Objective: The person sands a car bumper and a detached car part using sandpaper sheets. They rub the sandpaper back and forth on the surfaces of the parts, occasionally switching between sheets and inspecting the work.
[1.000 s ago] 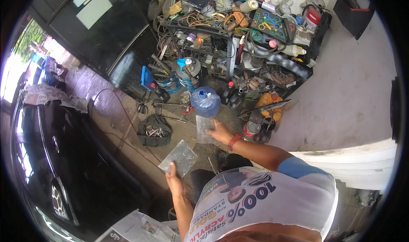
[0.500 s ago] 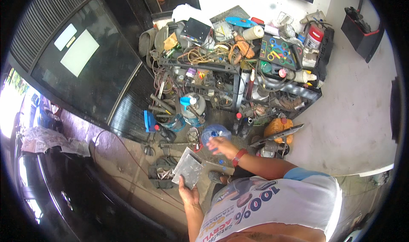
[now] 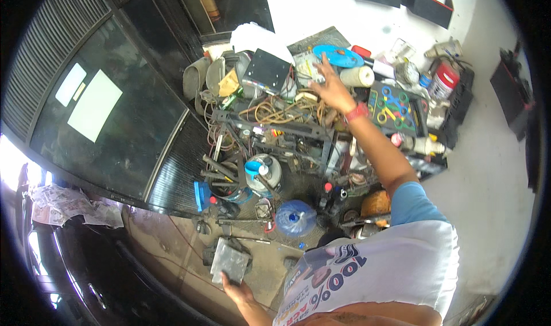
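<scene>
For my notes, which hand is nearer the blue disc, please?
Right: the right hand is by the left end of the blue disc; the left hand is far below.

We log one head view, taken from the left fisheye worn on the person's head. It faces forward and steeply down: shirt front point(image 3: 396, 263) close at the lower edge, cluttered rack point(image 3: 310, 131) farther off above. Straight edges bow toward the dark round rim.

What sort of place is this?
Probably a garage or workshop: there's a crowded metal rack, tangled cables on top, and what looks like a dark car to the left.
</scene>
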The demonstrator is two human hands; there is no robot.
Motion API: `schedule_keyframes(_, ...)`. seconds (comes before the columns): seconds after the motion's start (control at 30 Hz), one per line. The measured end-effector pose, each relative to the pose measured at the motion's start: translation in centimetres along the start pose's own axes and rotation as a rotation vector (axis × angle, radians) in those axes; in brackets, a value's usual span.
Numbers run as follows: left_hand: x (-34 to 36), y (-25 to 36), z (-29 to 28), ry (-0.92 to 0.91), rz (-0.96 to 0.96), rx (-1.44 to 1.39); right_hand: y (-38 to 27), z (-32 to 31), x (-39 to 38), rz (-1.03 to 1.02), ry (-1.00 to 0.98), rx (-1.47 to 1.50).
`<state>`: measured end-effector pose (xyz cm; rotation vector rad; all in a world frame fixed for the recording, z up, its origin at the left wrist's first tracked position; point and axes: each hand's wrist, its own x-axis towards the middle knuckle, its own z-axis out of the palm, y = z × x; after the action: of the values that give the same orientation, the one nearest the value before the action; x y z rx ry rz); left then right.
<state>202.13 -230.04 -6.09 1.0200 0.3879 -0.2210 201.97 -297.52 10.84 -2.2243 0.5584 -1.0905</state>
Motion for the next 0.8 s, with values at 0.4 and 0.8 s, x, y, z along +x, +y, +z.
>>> schedule_keyframes(0.4,-2.6,-10.0,-2.0,0.409,-0.110,0.094,8.1,-6.7,37.5,0.014,0.103,-0.601)
schedule_keyframes(0.8,-9.6,-8.0,10.4,0.503,0.141,-0.120,17.2,-5.4,48.1,-0.136,-0.214,-0.655)
